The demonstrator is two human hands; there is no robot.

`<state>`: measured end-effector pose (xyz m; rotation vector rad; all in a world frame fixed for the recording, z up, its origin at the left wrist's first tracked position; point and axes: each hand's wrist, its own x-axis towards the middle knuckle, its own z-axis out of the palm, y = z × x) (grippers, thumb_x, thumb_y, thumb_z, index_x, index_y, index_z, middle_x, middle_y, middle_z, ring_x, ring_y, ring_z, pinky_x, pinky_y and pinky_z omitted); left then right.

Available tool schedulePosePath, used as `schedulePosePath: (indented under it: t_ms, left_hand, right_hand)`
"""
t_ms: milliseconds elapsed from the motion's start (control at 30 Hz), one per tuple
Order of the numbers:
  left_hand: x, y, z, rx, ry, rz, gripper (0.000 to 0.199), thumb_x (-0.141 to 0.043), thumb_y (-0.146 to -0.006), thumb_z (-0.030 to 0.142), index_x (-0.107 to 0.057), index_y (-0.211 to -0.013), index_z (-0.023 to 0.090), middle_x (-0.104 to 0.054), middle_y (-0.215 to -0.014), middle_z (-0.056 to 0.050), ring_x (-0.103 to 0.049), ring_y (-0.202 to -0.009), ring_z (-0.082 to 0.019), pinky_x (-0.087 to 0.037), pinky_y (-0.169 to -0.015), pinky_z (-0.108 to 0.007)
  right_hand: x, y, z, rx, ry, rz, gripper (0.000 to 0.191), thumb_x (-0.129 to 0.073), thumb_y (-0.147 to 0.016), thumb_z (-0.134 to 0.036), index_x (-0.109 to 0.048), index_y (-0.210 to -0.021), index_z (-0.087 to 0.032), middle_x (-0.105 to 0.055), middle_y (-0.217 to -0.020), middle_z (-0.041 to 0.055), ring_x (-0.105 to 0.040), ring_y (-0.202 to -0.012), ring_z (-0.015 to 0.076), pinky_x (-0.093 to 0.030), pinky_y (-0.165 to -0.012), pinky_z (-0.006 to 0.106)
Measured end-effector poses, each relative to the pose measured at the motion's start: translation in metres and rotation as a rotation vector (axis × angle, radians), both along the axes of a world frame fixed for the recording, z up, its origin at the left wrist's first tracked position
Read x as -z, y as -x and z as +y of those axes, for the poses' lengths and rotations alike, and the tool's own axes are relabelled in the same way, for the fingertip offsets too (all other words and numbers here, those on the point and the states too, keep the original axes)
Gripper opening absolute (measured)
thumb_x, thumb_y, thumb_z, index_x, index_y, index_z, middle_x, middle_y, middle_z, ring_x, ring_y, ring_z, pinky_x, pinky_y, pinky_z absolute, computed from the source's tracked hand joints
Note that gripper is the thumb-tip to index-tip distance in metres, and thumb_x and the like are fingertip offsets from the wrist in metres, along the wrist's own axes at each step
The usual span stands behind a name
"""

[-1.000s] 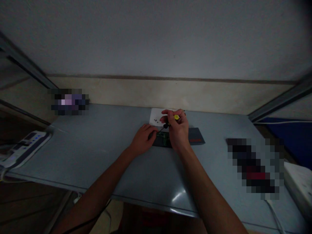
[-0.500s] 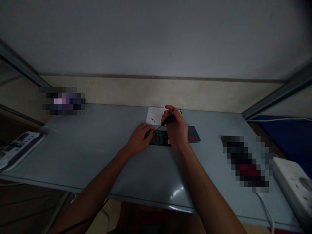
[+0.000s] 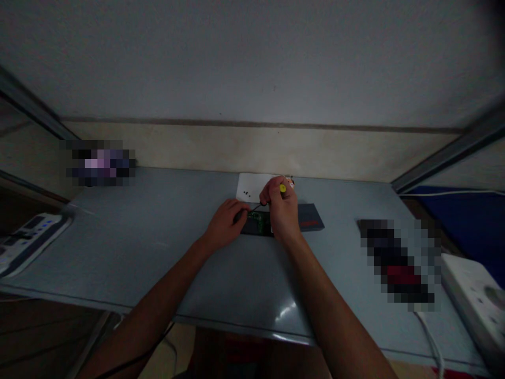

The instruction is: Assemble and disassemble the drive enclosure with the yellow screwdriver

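Observation:
An opened flat dark device with a green circuit board (image 3: 258, 225) lies on the table between my hands. My left hand (image 3: 225, 225) grips its left end, fingers bent over the edge. My right hand (image 3: 283, 213) is closed around a screwdriver (image 3: 282, 188) whose yellow handle end shows above the fingers. Its thin shaft slants down and left to the board near my left fingertips; the exact contact of the tip is too small to make out. The device's right end is hidden behind my right hand.
Behind the device lies a white sheet (image 3: 246, 181) with several small dark pieces on it. A dark grey box (image 3: 310, 217) with red marking sits at its right. White power strips (image 3: 473, 295) (image 3: 35, 245) stand at both sides, and a blurred dark object (image 3: 394, 258) lies at right.
My right hand has turned and its fingers have curled in around the screwdriver handle, so its yellow end now faces me. My left hand and the device stay in place.

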<state>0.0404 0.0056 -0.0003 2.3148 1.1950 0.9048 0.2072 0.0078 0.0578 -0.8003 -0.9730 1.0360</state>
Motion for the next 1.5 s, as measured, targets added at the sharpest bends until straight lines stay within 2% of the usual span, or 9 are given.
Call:
schedulePosePath:
  t_ms: [100,200,433,567,767,933,1067,1300,1500]
  left_hand:
    - [0.000,0.000,0.000,0.004,0.001,0.007,0.016,-0.051,-0.103,0.021,-0.067,-0.106,0.021,-0.069,-0.103,-0.005,-0.060,-0.103,-0.023,-0.049,-0.096,-0.041]
    - [-0.001,0.000,0.000,0.006,-0.004,0.003,0.016,-0.051,-0.103,0.022,-0.067,-0.105,0.021,-0.068,-0.101,-0.006,-0.060,-0.101,-0.023,-0.049,-0.095,-0.041]
    - [-0.001,0.000,0.000,0.011,-0.015,-0.003,0.017,-0.052,-0.103,0.021,-0.068,-0.108,0.021,-0.069,-0.101,-0.005,-0.061,-0.100,-0.023,-0.049,-0.095,-0.041]
    - [-0.002,0.000,0.000,0.015,-0.017,-0.007,0.018,-0.052,-0.102,0.021,-0.069,-0.108,0.022,-0.070,-0.101,-0.005,-0.061,-0.100,-0.023,-0.050,-0.095,-0.042]
    - [-0.001,0.000,0.000,0.006,-0.008,-0.024,0.019,-0.052,-0.102,0.021,-0.069,-0.110,0.023,-0.070,-0.104,-0.006,-0.062,-0.103,-0.023,-0.051,-0.095,-0.042]
    - [0.000,0.000,0.000,0.000,-0.004,-0.022,0.015,-0.053,-0.102,0.021,-0.068,-0.105,0.022,-0.070,-0.104,-0.005,-0.061,-0.102,-0.023,-0.050,-0.094,-0.041]
    - [0.000,0.000,0.000,0.004,-0.013,-0.013,0.015,-0.053,-0.103,0.021,-0.067,-0.105,0.022,-0.069,-0.103,-0.005,-0.061,-0.102,-0.023,-0.049,-0.095,-0.041]
    - [0.000,-0.001,-0.001,0.004,-0.014,-0.026,0.015,-0.053,-0.103,0.021,-0.068,-0.106,0.023,-0.068,-0.102,-0.005,-0.061,-0.102,-0.023,-0.050,-0.096,-0.041]
    - [0.001,-0.001,-0.001,0.001,-0.014,-0.016,0.016,-0.053,-0.103,0.020,-0.068,-0.108,0.023,-0.068,-0.103,-0.005,-0.060,-0.102,-0.022,-0.049,-0.095,-0.040]
  right_hand:
    - [-0.004,-0.003,0.000,-0.074,0.001,0.097,0.048,-0.052,-0.095,-0.070,-0.065,-0.090,-0.025,-0.051,-0.069,-0.0019,-0.050,-0.064,0.0138,-0.044,-0.064,0.030]
    - [-0.005,-0.008,0.000,-0.141,0.008,0.143,0.039,-0.058,-0.095,-0.060,-0.071,-0.101,-0.025,-0.056,-0.079,0.0003,-0.055,-0.074,0.0150,-0.047,-0.069,0.030]
    - [0.005,-0.009,0.001,-0.059,0.009,0.071,0.032,-0.083,-0.080,-0.048,-0.060,-0.086,-0.027,-0.060,-0.082,-0.0036,-0.058,-0.078,0.0133,-0.047,-0.071,0.027]
    - [0.004,-0.002,0.000,-0.073,-0.021,0.063,0.032,-0.078,-0.086,-0.047,-0.053,-0.086,-0.027,-0.063,-0.085,-0.0039,-0.066,-0.081,0.0136,-0.052,-0.077,0.030]
    - [0.007,0.004,-0.001,-0.008,-0.043,-0.096,0.033,-0.076,-0.088,-0.051,-0.055,-0.087,-0.026,-0.050,-0.069,-0.0075,-0.049,-0.057,0.0100,-0.041,-0.056,0.026]
    - [0.005,0.003,-0.004,-0.162,-0.068,-0.024,0.045,-0.047,-0.101,-0.065,-0.071,-0.104,-0.027,-0.054,-0.077,-0.0008,-0.051,-0.069,0.0148,-0.044,-0.066,0.031]
    - [0.003,0.001,-0.007,-0.181,-0.036,-0.088,0.039,-0.053,-0.101,-0.057,-0.076,-0.096,-0.026,-0.059,-0.081,0.0009,-0.055,-0.077,0.0163,-0.047,-0.074,0.032]
    - [-0.001,0.001,-0.007,-0.066,0.007,0.018,0.028,-0.082,-0.082,-0.045,-0.063,-0.088,-0.026,-0.066,-0.093,-0.0010,-0.063,-0.085,0.0147,-0.051,-0.076,0.030]
    - [-0.005,-0.001,-0.006,-0.122,0.044,0.121,0.036,-0.081,-0.084,-0.039,-0.046,-0.085,-0.026,-0.063,-0.083,-0.0044,-0.065,-0.075,0.0124,-0.051,-0.073,0.029]
